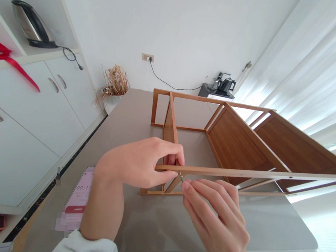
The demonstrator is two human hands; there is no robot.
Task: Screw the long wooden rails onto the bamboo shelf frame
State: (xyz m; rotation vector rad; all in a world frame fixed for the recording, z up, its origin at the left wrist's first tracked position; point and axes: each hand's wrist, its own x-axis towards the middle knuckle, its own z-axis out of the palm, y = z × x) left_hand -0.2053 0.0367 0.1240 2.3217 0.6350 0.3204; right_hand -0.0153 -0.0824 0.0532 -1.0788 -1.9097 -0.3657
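A brown wooden shelf rack [242, 145] lies on its side, its panels standing upright between thin rails. My left hand [144, 160] is closed around the end of the near rail [211, 171], thumb below and fingers over the top, close to where a narrow panel [171, 120] meets it. Just right of that thumb, my right hand [217, 220] pinches a thin metal piece [181, 177], which looks like a screw or bolt, against the rail's near side. Fingers hide most of the piece, so I cannot tell how deep it sits.
The rack rests on a grey-brown table [143, 229]. A phone [79, 197] showing a timer lies left of my left forearm. Beyond the table's far left corner is a pot of dried plants [115, 82]. White cabinets [27, 125] stand left; curtains [323, 79] hang right.
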